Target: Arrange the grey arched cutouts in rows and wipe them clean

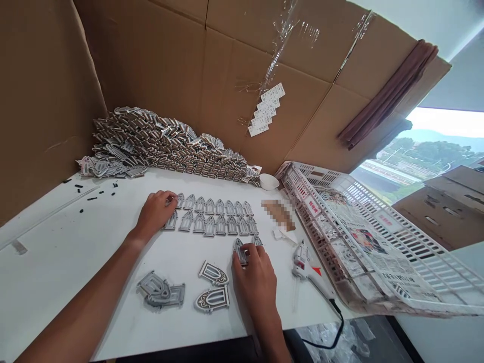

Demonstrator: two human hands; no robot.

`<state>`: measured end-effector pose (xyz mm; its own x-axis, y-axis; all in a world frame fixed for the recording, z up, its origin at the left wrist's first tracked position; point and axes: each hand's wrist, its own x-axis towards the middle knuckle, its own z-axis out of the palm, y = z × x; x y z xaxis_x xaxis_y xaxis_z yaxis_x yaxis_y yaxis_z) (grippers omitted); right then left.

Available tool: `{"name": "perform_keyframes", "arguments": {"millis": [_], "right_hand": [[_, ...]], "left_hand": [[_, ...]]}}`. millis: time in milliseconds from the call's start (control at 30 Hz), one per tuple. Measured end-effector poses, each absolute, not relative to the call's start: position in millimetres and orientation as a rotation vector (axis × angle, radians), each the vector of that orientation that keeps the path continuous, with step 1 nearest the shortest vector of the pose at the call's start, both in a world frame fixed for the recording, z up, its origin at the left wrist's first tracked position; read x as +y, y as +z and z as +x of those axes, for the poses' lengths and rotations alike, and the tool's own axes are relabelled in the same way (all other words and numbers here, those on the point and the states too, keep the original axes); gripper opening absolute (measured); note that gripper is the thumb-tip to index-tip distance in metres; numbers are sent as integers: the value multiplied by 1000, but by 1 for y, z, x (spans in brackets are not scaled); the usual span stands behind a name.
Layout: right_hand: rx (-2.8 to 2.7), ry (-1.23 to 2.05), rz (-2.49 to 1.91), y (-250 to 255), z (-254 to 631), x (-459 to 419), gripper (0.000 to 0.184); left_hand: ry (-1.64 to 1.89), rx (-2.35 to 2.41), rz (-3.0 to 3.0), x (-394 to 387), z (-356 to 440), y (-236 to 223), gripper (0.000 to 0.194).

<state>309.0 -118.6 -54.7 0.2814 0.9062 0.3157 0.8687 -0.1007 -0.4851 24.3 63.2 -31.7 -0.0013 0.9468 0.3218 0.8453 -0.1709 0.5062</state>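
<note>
Silver-grey pointed-arch pieces with slotted centres

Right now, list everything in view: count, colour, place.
Piled arched pieces: uncountable, grey, back
Rowed pieces: about eighteen, grey, centre
Loose pieces: four or more, grey, front
Bowl: one, white, back
Glue gun: one, white, right
Basket: one, white, right
Newspaper: uncounted, grey, in basket
Table: one, white, underneath
Cardboard panels: several, brown, back, left
Paper labels: several, white, back
Cloth: one, purplish, top right
Boxes: several, brown, far right
Bits: several, black, left
Window: one, bright, right
Left hand: one, bare, rows' left
Right hand: one, bare, front row
</note>
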Motion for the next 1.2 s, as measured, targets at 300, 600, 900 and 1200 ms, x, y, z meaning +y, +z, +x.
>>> {"name": "perform_keyframes", "arguments": {"millis": [300, 600, 900, 1200], "right_hand": [[-1568, 85, -2091, -49, 316, -111, 13], [-1588, 202, -1929, -31, 319, -129, 20], [-1944, 384, -1696, -15, 277, -147, 28], [-2087, 220, -1597, -24, 260, -127, 45]], "left_hand": [[905, 1923, 2082, 62, 24, -31, 34], [898, 1928, 2083, 62, 23, -32, 33], [908, 1923, 2108, 63, 24, -33, 31], [926, 1905, 2116, 63, 23, -33, 28]]}}
